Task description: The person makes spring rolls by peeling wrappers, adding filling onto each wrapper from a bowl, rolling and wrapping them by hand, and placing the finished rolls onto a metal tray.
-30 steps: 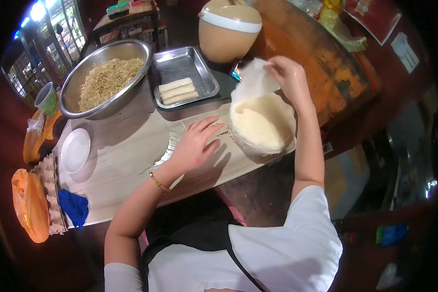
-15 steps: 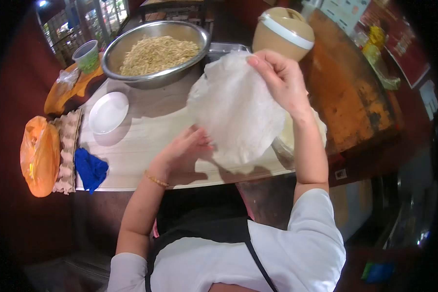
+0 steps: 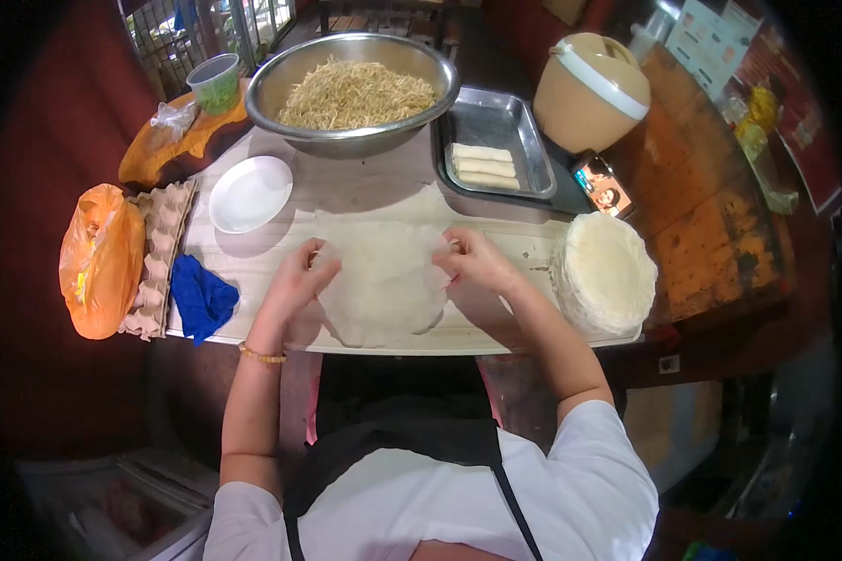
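Observation:
A thin round wrapper [image 3: 384, 271] is spread low over the table in front of me. My left hand [image 3: 303, 278] pinches its left edge, and my right hand [image 3: 470, 262] pinches the right edge. To the right of my right hand lies a stack of the same pale wrappers [image 3: 608, 273]. Behind the wrapper stands a large steel bowl [image 3: 447, 82] heaped with shredded filling [image 3: 357, 95]. Rolled wrappers [image 3: 484, 165] lie side by side in the near end of a metal tray [image 3: 496, 112].
On the left are a white plate [image 3: 251, 194], a blue cloth [image 3: 201, 297], an egg carton [image 3: 159, 257], an orange bag [image 3: 101, 262] and a plastic cup [image 3: 215, 86]. At the right stand a tan lidded container [image 3: 585, 98] and a lit phone [image 3: 603, 184].
My right hand has lifted a wrapper off the stack and carried it left, down to the table before me. My left hand has closed on its other edge.

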A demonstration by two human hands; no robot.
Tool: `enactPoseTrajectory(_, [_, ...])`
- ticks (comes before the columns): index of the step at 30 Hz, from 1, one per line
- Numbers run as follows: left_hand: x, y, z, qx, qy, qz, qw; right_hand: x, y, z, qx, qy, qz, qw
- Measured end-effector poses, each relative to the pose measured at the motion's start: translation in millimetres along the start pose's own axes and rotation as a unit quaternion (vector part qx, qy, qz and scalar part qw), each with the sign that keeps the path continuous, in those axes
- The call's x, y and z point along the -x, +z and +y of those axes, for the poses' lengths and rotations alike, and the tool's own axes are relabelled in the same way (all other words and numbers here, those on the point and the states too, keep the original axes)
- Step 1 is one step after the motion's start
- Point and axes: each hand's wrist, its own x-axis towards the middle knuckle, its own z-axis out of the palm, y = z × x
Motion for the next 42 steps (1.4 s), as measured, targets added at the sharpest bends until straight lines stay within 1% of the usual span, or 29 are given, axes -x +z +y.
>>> enactPoseTrajectory(2, [-5.4,2.1,11.0,-0.018,0.016,-0.004,1.0,2.7,-4.6,-6.1,-0.019,-0.024,0.038,0.999])
enactPoseTrajectory(5, [-14.5,6.5,17.0,0.009,0.043,-0.008,0.999,5.3,-14.2,-19.0,-0.016,-0.009,0.054,0.998])
enactPoseTrajectory(6, [-18.0,7.6,18.5,-0.036,0.036,0.002,0.999,2.6,-17.0,-17.1,-0.016,-0.009,0.054,0.998])
enactPoseTrajectory(8, [-23.3,8.3,12.8,-0.082,0.03,0.01,0.996,-3.0,-21.3,-9.1,0.055,-0.017,0.08,0.995])
enactPoseTrajectory(9, [-28.0,7.3,8.9,-0.132,0.058,0.022,0.989,-3.1,-23.8,-8.3,0.053,-0.018,0.083,0.995])
enactPoseTrajectory(10, [-33.2,4.6,5.4,-0.181,0.088,0.036,0.979,-3.9,-27.3,-8.8,0.119,-0.018,0.1,0.988])
enactPoseTrajectory(11, [-36.8,-0.2,1.1,-0.182,0.09,0.036,0.978,-5.4,-29.1,-9.0,0.184,-0.017,0.116,0.976])
enactPoseTrajectory(12, [-36.5,-4.7,6.6,-0.204,0.084,0.073,0.973,-6.3,-28.4,-15.4,0.184,-0.018,0.117,0.976])
enactPoseTrajectory(13, [-37.4,-8.3,10.7,-0.224,0.078,0.11,0.965,-8.4,-29.1,-23.2,0.299,-0.087,0.208,0.927])
enactPoseTrajectory(14, [-41.5,-10.3,14.1,-0.225,0.08,0.113,0.964,-11.8,-30.7,-33.2,0.405,-0.155,0.294,0.852])
enactPoseTrajectory(15, [-47.3,-11.5,19.5,-0.239,0.132,0.141,0.952,-15.1,-30.2,-55.3,0.384,-0.117,0.294,0.867])
enactPoseTrajectory(16, [-52.7,-12.5,25.6,-0.253,0.184,0.168,0.935,-21.0,-28.5,-78.2,0.383,-0.122,0.295,0.866])
enactPoseTrajectory(17, [-58.4,-10.6,30.5,-0.255,0.187,0.172,0.933,-28.7,-25.8,-100.8,0.377,-0.141,0.284,0.87])
enactPoseTrajectory(19, [-71.9,0.0,35.7,-0.155,0.229,0.163,0.947,-62.6,-22.3,-127.5,0.371,-0.166,0.274,0.872])
enactPoseTrajectory(20, [-76.6,3.7,34.0,-0.156,0.234,0.167,0.945,-89.2,-21.4,-134.9,0.397,-0.217,0.269,0.851])
enactPoseTrajectory(21, [-79.8,7.7,28.4,-0.162,0.272,0.171,0.933,-113.5,-20.6,-140.4,0.421,-0.268,0.262,0.826])
enactPoseTrajectory(22, [-83.3,10.6,22.1,-0.169,0.309,0.176,0.919,-135.2,-19.1,-146.2,0.423,-0.277,0.264,0.822])
enactPoseTrajectory(24, [-89.3,10.1,3.4,-0.219,0.314,0.158,0.91,-180.8,-13.1,-158.5,0.546,-0.234,0.178,0.784])
enactPoseTrajectory(25, [-87.3,8.5,4.8,-0.224,0.32,0.156,0.907,-203.6,-11.4,-158.0,0.546,-0.248,0.179,0.78])
enactPoseTrajectory(27, [-82.7,10.4,5.2,-0.217,0.332,0.149,0.906,-241.1,-9.4,-157.7,0.589,-0.22,0.038,0.777])
enactPoseTrajectory(28, [-82.1,10.4,6.5,-0.205,0.34,0.141,0.907,-247.5,-6.2,-165.7,0.589,-0.231,0.038,0.773])
enactPoseTrajectory(30, [-81.9,11.1,9.2,-0.197,0.336,0.148,0.909,-258.8,-2.2,-167.0,0.529,-0.094,-0.126,0.834])
enactPoseTrajectory(31, [-82.1,9.5,10.6,-0.181,0.331,0.147,0.915,-266.1,-1.5,-164.4,0.529,-0.097,-0.126,0.833])
enactPoseTrajectory(33, [-84.9,6.0,12.7,-0.183,0.323,0.152,0.916,-270.6,3.1,-162.2,0.586,-0.123,-0.107,0.793])
enactPoseTrajectory(36, [-87.4,6.8,10.2,-0.187,0.326,0.157,0.913,-260.2,1.3,-168.9,0.574,-0.095,-0.129,0.803])
enactPoseTrajectory(37, [-88.5,8.5,9.5,-0.194,0.341,0.161,0.906,-259.9,1.9,-170.7,0.582,-0.132,-0.127,0.792])
enactPoseTrajectory(40, [-89.4,7.3,8.8,-0.199,0.341,0.156,0.905,-248.1,0.2,-194.5,0.599,-0.1,-0.139,0.782])
enactPoseTrajectory(41, [-89.4,6.6,9.0,-0.195,0.34,0.153,0.907,-245.7,-3.6,-199.3,0.59,-0.135,-0.114,0.788])
enactPoseTrajectory(42, [-89.0,5.4,9.7,-0.196,0.331,0.156,0.91,-248.1,-8.4,-204.8,0.59,-0.129,-0.115,0.789])
